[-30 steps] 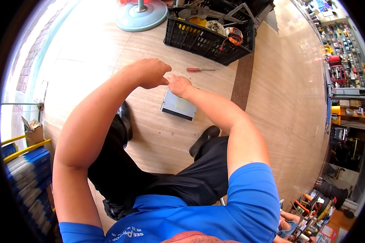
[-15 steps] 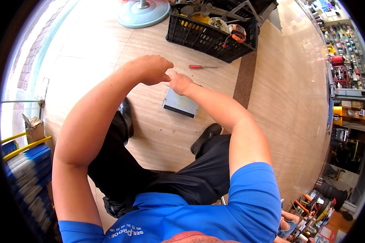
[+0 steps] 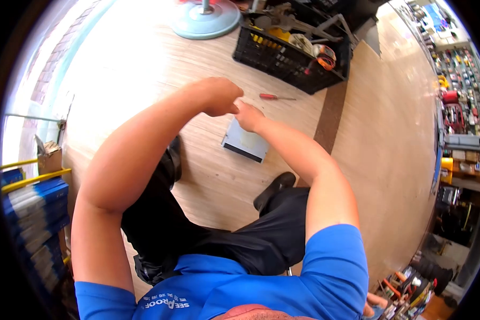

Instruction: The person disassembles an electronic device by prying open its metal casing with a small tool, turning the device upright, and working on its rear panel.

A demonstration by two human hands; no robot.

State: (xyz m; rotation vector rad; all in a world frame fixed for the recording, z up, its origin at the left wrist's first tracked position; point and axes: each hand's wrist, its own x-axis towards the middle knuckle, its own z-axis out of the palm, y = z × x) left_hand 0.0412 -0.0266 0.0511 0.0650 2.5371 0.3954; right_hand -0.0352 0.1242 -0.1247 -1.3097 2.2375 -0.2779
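A flat grey metal box with a black front edge, which looks like a computer disc drive [image 3: 246,140], lies on the floor between my feet. Over its far edge my left hand [image 3: 222,97] is bent inward with fingers curled and pinched. My right hand [image 3: 248,116] meets it at the fingertips, closed, covering the far part of the drive. Whatever the fingers hold is too small or hidden to make out. Just beyond the hands a screwdriver [image 3: 269,96] with a red handle rests on the floor, touched by neither hand.
Farther off stands a black plastic crate [image 3: 282,66] full of tools, beside a round pale-blue base [image 3: 205,21]. Blue-and-white stacked boxes [image 3: 37,224] are at the left. Shelves of goods [image 3: 461,90] line the right side. Part of another person [image 3: 376,304] shows at lower right.
The view has shifted, so the drive, crate and screwdriver appear farther right and lower. My hands stay together over the drive's far edge, with little visible change in their grip.
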